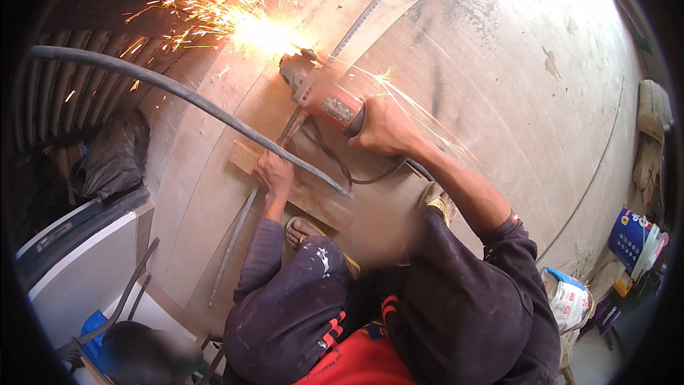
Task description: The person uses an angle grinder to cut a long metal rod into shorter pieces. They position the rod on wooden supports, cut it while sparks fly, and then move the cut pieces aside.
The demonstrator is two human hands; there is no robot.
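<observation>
My right hand (381, 127) is wrapped round the handle of an orange angle grinder (331, 107), whose head (298, 71) throws a bright burst of sparks (267, 32) toward the upper left, with thin streaks to the right. My left hand (272, 171) grips a thin ribbed steel bar (343, 39) that runs diagonally under the grinder, above a wooden board (246, 157). A thicker grey bar (142, 75) crosses in front, just over my left hand. The grinder's dark cord (370, 178) loops beside the board. The cutting disc is hidden by glare.
My sandalled feet (303, 232) rest on the dusty pale floor (499, 85). At left are corrugated panels (92, 82), a black bag (114, 157), a white board (85, 249) and bent bars. At right lie sacks (648, 128), a blue bucket (630, 239) and a bag (566, 299).
</observation>
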